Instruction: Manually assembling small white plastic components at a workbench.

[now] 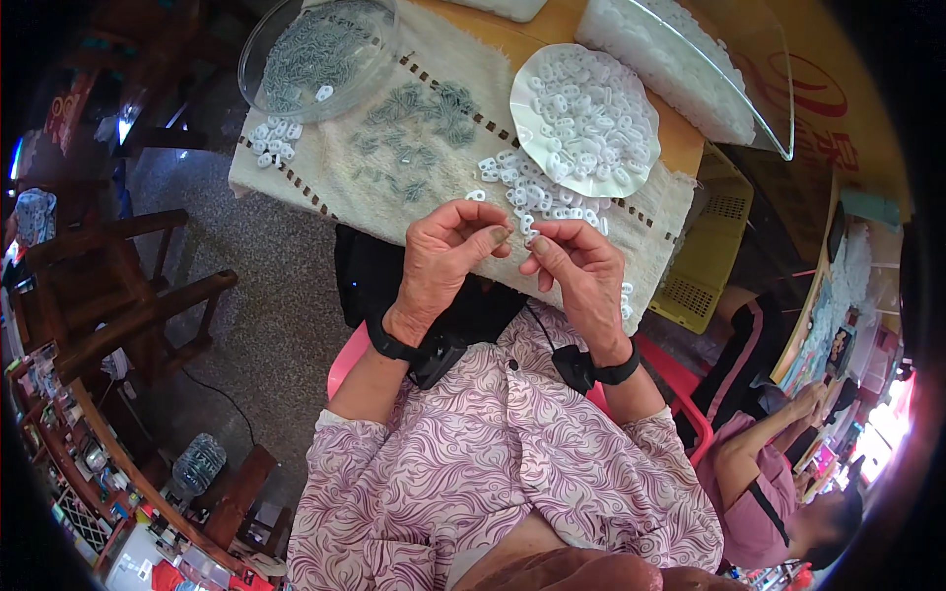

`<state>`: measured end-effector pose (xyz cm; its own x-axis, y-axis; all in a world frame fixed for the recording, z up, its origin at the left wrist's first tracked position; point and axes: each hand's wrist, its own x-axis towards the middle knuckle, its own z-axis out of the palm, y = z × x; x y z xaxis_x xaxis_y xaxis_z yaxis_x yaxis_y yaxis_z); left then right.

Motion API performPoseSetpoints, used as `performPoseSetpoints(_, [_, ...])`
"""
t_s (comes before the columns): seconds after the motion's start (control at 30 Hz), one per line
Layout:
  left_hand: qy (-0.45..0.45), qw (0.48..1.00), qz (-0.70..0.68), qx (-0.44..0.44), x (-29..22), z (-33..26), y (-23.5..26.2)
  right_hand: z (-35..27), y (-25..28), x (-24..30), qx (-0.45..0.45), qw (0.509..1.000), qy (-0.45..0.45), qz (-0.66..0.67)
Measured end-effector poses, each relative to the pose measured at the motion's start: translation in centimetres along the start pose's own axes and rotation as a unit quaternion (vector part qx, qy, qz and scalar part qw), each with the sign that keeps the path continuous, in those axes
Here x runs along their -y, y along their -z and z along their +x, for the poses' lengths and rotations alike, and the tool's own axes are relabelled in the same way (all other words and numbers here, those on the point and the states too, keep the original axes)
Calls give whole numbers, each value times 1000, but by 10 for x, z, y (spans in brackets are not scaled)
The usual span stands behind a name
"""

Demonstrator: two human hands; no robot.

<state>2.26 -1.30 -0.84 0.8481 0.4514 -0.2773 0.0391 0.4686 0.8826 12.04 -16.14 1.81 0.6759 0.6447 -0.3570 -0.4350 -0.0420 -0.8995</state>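
Observation:
My left hand (443, 258) and right hand (583, 271) meet over the near edge of a cream towel (330, 163), fingertips a short way apart. The left thumb and index finger are pinched together; whatever they hold is too small to make out. At the tips of the right thumb and index finger is a small white two-holed plastic piece (529, 236). Just beyond the hands, several matching white pieces (537, 187) lie loose beside a heaped white scalloped plate (522, 123). Small grey-green pieces (419, 123) are scattered on the towel, farther left.
A clear round tub (258, 106) holds more grey-green pieces at the far left, with white pieces (274, 141) beside it. A clear bin (778, 118) of white pieces stands far right. A yellow crate (695, 286) sits below the table's right side. Another person (754, 473) works at right.

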Motion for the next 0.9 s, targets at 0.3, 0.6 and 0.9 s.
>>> performPoseSetpoints(0.3, [23,998,-58,17,3,-6,1,0,-7,-1,17,1000,-14,3])
performPoseSetpoints(0.6, [30,997,-73,22,4,-6,3,-1,-8,-2,9,999,-30,5])
performPoseSetpoints(0.9, [11,998,-45,31,3,-7,3,-1,-9,-3,0,1000,-28,-4])
